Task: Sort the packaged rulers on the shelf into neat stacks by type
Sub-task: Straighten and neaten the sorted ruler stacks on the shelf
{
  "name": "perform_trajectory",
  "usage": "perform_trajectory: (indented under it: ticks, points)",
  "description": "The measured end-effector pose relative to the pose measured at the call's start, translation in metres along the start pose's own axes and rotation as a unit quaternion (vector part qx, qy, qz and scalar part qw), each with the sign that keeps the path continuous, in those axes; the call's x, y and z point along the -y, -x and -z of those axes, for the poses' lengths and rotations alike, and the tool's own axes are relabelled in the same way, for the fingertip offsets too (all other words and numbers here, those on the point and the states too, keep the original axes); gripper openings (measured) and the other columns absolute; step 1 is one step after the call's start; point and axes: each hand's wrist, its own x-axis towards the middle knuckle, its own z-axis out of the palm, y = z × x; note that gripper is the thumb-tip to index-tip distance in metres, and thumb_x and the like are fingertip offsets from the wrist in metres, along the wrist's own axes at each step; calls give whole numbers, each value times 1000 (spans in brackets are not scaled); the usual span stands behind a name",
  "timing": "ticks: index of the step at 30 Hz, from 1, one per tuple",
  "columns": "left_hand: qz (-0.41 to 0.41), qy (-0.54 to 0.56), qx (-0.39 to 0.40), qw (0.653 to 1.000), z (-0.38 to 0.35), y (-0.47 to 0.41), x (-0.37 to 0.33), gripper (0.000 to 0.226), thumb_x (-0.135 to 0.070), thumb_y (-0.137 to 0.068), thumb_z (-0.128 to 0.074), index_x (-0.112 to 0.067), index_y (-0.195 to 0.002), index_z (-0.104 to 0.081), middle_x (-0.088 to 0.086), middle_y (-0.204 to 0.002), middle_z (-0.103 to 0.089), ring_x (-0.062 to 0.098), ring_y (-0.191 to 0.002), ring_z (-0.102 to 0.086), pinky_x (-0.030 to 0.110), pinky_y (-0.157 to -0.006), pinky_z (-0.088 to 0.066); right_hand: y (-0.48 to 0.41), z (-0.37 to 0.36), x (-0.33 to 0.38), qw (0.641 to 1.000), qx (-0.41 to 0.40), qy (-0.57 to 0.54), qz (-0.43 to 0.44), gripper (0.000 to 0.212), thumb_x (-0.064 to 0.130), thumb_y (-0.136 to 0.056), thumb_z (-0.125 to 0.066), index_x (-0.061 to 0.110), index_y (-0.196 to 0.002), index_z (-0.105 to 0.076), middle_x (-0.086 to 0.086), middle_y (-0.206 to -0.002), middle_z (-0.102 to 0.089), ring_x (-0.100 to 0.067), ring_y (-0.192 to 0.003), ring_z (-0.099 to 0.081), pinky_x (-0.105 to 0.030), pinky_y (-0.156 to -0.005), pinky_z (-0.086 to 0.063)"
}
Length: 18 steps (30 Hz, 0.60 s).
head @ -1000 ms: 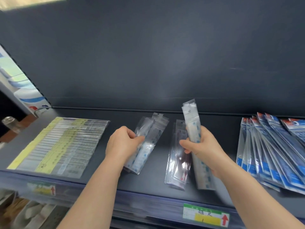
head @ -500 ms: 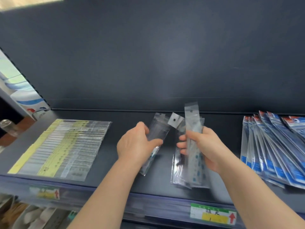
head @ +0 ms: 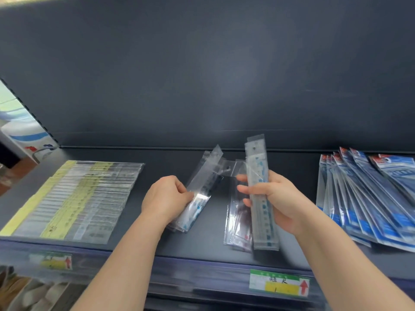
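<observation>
A dark, matte shelf (head: 134, 221) runs the full width of the view, backed by a plain dark panel (head: 202, 75) that rises from its rear edge. Along the front edge a clear plastic rail carries two price labels: a blurred yellow one (head: 56, 262) toward the left and a green, white and yellow one with a red arrow (head: 279, 282) toward the right. Near the left end of the shelf lies a flat, overlapped row of clear packets with yellow strips (head: 74, 198). At the right end a fanned pile of blue-and-white packaged rulers (head: 368, 203) reaches from the rear edge almost to the front. The left hand (head: 166, 198) grasps a small bundle of clear packaged rulers (head: 197, 194) at mid-shelf, tilted with its top toward the rear right and its lower end resting on the shelf. The right hand (head: 276, 198) is closed around a long clear packaged ruler with blue print (head: 260, 194), held nearly upright, its bottom end close to the front edge. Just left of it a loose stack of clear packets with dark red contents (head: 238, 216) lies flat on the shelf. Past the shelf's left end, a white wall with blue and red marks (head: 24, 135) shows. Below the front rail, a lower level holds pale, blurred goods (head: 33, 295).
</observation>
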Motion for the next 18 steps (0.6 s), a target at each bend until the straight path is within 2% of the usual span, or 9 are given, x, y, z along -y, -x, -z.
perform_trajectory:
  ticks: [2,3,4,7,9,12,14,16,18]
  points:
    - [-31,-62,-65,996,3,11,-14,32,-45,-80,-73,-22,-92,-53,-6,-98,-61,19,-89,-59,33,-70,-43,0,-1,0,999,-3,-41,12,45,-4,-81,-70,15,-120,-58,0,-116,-69,-19,-95,-68,-30,-76,-58]
    - [-59,-43,-88,993,4,19,-25,37,-51,-79,-72,-23,-93,-53,-7,-97,-60,18,-90,-58,33,-71,-43,-1,-2,-1,998,-11,-67,15,44,-5,-81,-68,13,-120,-57,-2,-117,-68,-21,-98,-68,-33,-79,-58]
    - [-82,8,-73,994,3,27,-39,40,-56,-76,-72,-22,-90,-56,-9,-92,-61,16,-87,-59,34,-72,-46,-2,-4,-1,995,-17,-94,19,43,-7,-83,-65,11,-120,-56,-5,-119,-67,-22,-101,-68,-34,-79,-58]
    - [-89,181,109,973,-12,47,-73,47,-58,-64,-77,-16,-80,-65,-4,-79,-70,16,-79,-68,41,-77,-58,-3,-8,1,991,-30,-130,30,40,-12,-87,-53,4,-124,-54,-12,-122,-63,-22,-105,-68,-33,-70,-60]
    - [-89,202,143,965,-22,47,-79,45,-53,-58,-82,-17,-80,-65,-5,-76,-71,16,-74,-70,46,-77,-59,-2,-7,4,989,-34,-138,45,38,-10,-88,-53,6,-123,-56,-12,-119,-65,-22,-102,-68,-31,-68,-59]
    - [-90,208,135,965,-25,41,-77,35,-41,-60,-85,-16,-75,-66,-8,-62,-64,15,-60,-61,45,-72,-58,3,-2,10,990,-40,-121,64,31,-8,-89,-52,7,-114,-61,-9,-101,-72,-20,-88,-71,-33,-68,-57]
    - [-98,203,114,968,-24,38,-76,24,-34,-67,-84,-16,-72,-68,-5,-61,-64,15,-59,-59,42,-68,-58,4,3,10,991,-48,-106,64,29,-9,-88,-51,5,-111,-62,-13,-95,-71,-24,-83,-70,-37,-72,-57]
    - [-113,253,60,959,-21,37,-78,16,-29,-74,-79,-17,-71,-69,-3,-63,-66,15,-60,-61,42,-66,-59,2,7,7,990,-61,-115,51,28,-10,-89,-51,3,-112,-60,-14,-105,-68,-22,-88,-69,-36,-80,-57]
    - [-128,375,-2,918,-15,36,-86,14,-23,-83,-75,-15,-75,-67,-5,-63,-64,12,-57,-58,36,-60,-57,-2,13,1,987,-79,-139,33,33,-9,-93,-48,2,-123,-52,-12,-116,-63,-18,-96,-69,-33,-85,-54]
